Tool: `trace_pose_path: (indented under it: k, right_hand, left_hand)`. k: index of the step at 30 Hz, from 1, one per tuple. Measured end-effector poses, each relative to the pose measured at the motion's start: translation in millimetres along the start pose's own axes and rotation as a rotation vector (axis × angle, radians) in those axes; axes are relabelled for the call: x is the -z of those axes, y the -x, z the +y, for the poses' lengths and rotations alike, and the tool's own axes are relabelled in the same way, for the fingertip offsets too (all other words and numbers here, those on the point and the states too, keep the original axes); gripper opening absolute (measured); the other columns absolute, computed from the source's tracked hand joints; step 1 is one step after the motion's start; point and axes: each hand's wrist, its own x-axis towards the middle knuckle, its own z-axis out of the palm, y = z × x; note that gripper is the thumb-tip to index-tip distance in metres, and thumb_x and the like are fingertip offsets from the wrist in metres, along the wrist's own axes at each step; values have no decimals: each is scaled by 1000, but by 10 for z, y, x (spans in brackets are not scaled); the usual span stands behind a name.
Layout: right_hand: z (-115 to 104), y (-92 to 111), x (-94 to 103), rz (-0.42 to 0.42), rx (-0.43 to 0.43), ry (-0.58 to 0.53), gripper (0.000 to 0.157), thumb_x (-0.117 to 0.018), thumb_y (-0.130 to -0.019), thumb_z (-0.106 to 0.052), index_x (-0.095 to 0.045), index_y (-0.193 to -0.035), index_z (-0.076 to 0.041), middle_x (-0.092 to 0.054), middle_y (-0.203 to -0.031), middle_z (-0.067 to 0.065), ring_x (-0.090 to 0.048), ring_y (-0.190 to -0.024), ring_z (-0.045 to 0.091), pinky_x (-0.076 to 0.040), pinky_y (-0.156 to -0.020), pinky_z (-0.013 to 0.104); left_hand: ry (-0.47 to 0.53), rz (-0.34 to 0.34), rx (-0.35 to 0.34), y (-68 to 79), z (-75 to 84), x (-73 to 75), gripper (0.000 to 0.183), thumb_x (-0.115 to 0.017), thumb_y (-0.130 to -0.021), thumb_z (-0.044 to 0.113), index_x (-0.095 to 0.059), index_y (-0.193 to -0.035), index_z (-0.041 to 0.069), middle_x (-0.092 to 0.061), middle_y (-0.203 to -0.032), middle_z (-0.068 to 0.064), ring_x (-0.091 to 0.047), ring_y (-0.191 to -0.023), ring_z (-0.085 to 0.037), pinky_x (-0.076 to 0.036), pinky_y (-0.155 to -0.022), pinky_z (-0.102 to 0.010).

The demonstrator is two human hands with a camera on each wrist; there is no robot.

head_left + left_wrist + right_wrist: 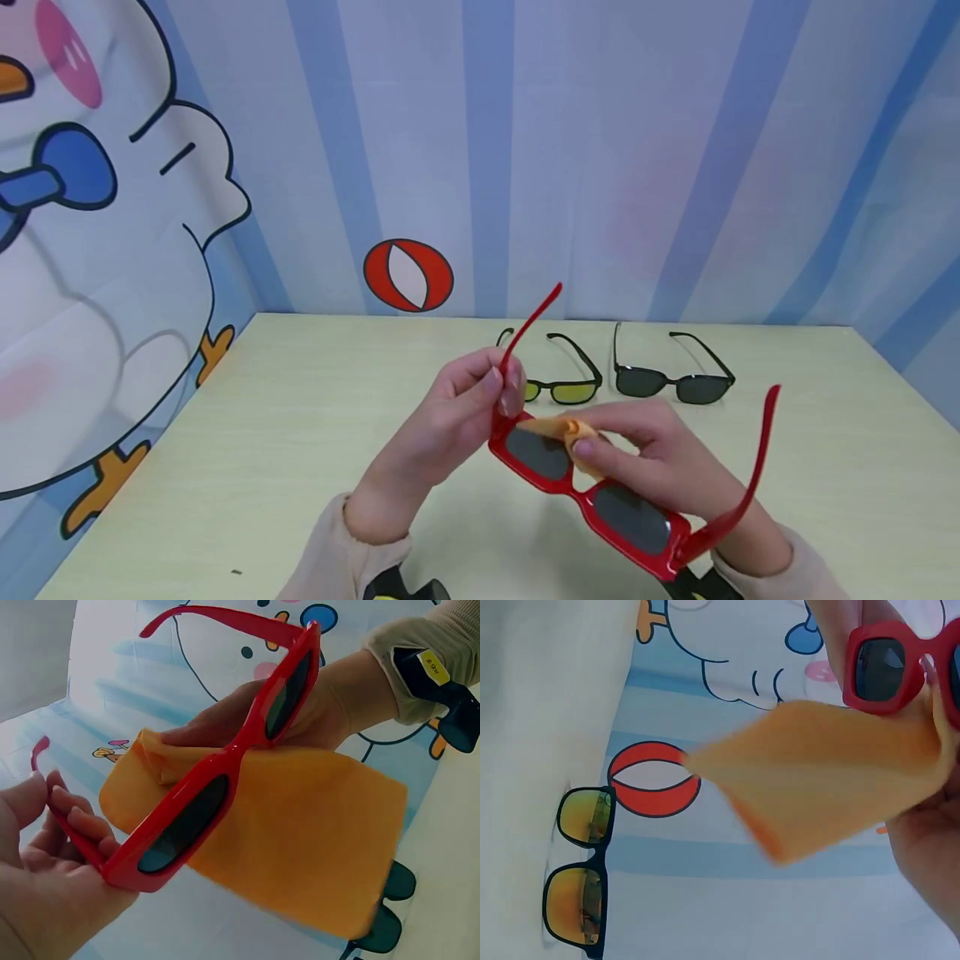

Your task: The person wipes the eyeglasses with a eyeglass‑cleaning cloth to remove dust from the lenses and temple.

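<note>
My left hand (468,404) grips red-framed sunglasses (581,498) by one temple arm near the hinge, lifted over the table with both arms unfolded. The dark lenses face my head camera, and the free arm sticks up on the right. Between thumb and fingers, my right hand (667,458) pinches an orange cloth (573,433) behind the frame, bunched against the lens nearer my left hand. Most of the cloth (322,825) hangs loose in the left wrist view. Its far corner (780,847) blurs in the right wrist view.
Toward the back of the pale table (315,433) lie black glasses with yellow lenses (573,392), partly behind my left hand. Beside them are black sunglasses with dark lenses (701,389). A striped cartoon backdrop (570,167) rises behind the table. A small dark speck (236,572) lies front left.
</note>
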Motion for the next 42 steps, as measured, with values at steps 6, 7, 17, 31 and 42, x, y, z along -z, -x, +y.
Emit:
trace_pose_path:
  k: [6, 7, 17, 31, 42]
  right_hand:
    - [41, -28, -6, -257, 111, -42, 44, -61, -84, 7, -57, -127, -6, -64, -112, 6, -61, -102, 16, -49, -85, 32]
    - [46, -30, -8, -270, 126, -22, 44, -61, -85, 6, -56, -127, -6, -63, -116, 6, -59, -107, 18, -48, -88, 32]
    - [82, -56, -53, -347, 225, 47, 38, -58, -90, 0, -55, -128, -2, -56, -129, 10, -49, -122, 21, -38, -100, 32]
    - [113, -29, -44, -354, 265, -31, 34, -57, -90, 0, -58, -124, -2, -60, -122, 11, -54, -117, 21, -36, -101, 35]
    - [30, -22, 50, -304, 138, -44, 29, -61, -84, 7, -66, -107, -10, -66, -84, -4, -59, -70, 3, -43, -96, 36]
  left_hand:
    - [36, 96, 47, -24, -40, -29, 23, -63, -87, 37, -58, -96, 17, -51, -78, 3, -47, -76, -9, -41, -74, -23]
    - [49, 112, 58, -28, -46, -34, 25, -65, -85, 38, -58, -96, 17, -52, -78, 3, -47, -75, -9, -40, -74, -24]
    - [88, 159, 121, -44, -89, -101, 30, -70, -78, 41, -60, -92, 16, -50, -75, 2, -45, -72, -11, -39, -69, -24]
    - [91, 142, 114, -36, -64, -95, 26, -69, -80, 39, -61, -92, 17, -51, -74, 2, -46, -72, -11, -38, -70, -24]
    - [-5, 144, 102, -19, -31, -64, 25, -67, -80, 43, -64, -92, 21, -49, -73, 2, -45, -73, -11, -38, -73, -26]
